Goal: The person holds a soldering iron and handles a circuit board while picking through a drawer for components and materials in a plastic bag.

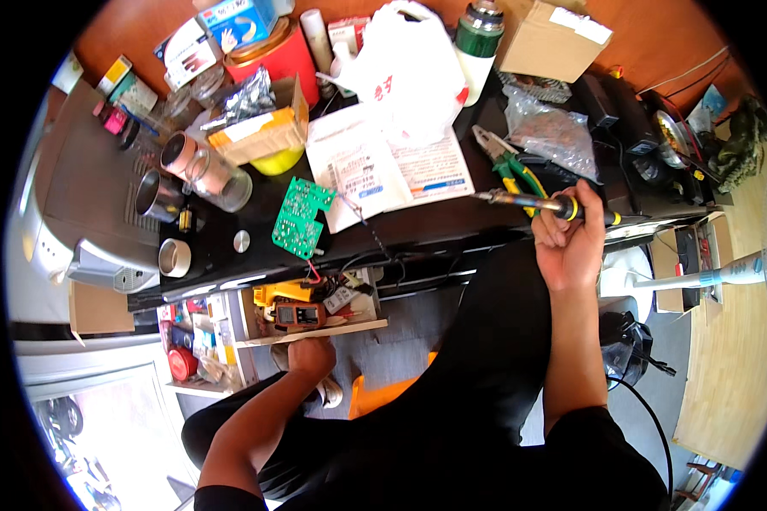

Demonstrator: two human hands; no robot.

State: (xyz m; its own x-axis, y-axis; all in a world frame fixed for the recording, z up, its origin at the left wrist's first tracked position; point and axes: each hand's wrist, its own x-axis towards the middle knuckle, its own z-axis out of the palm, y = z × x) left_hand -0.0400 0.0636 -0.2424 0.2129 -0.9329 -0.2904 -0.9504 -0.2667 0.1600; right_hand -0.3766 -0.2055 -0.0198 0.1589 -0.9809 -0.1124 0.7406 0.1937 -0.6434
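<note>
Iron [524, 201] is held in the right hand [573, 243], with its handle wrapped by the fingers, above the edge of the desk [435, 221], near the pliers [510, 169]. Far from the right hand, the left hand [313, 358] is placed by the opened drawer [337, 330]; its grip cannot be told. Iron is already taken up, but board [301, 217] on the desk is untouched; how much is finished cannot be judged.

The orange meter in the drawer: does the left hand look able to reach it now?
Probably yes. The left hand is at the front of the open drawer, and the orange meter lies just behind that front, with nothing seen covering it.
</note>
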